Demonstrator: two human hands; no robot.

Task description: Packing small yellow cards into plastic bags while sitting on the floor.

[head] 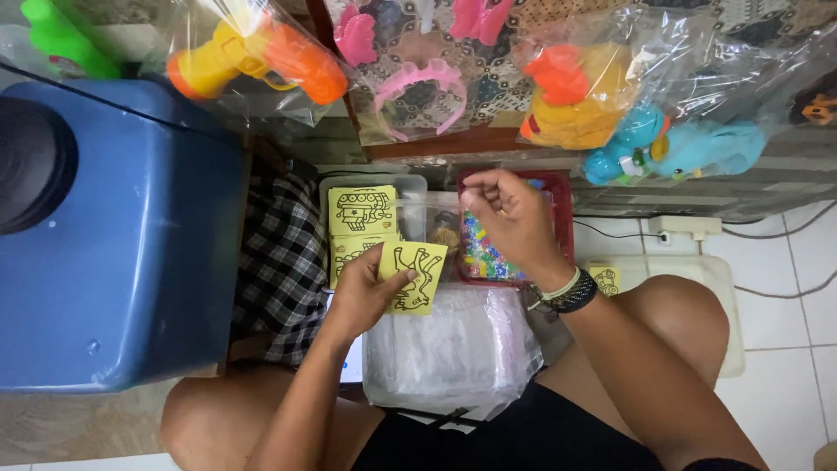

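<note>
My left hand (pixel 362 295) holds a small yellow card (pixel 415 276) printed with a black line drawing, thumb on its lower left. More yellow cards (pixel 361 209) lie in a clear plastic box (pixel 415 185) just beyond it. My right hand (pixel 510 218), with a beaded bracelet at the wrist, hovers over a red tray (pixel 561 205) of small coloured beads (pixel 482 255); its fingertips are pinched together on something thin and clear that I cannot make out. A white plastic bag (pixel 453 349) rests on my lap.
A big blue container (pixel 122 235) stands at the left, next to a checked cloth (pixel 279 262). Bagged plastic toys hang above: orange and yellow (pixel 253 57), pink (pixel 418 87), turquoise (pixel 680 148). A white lid (pixel 697 279) and a power strip (pixel 684 228) lie on the tiled floor at right.
</note>
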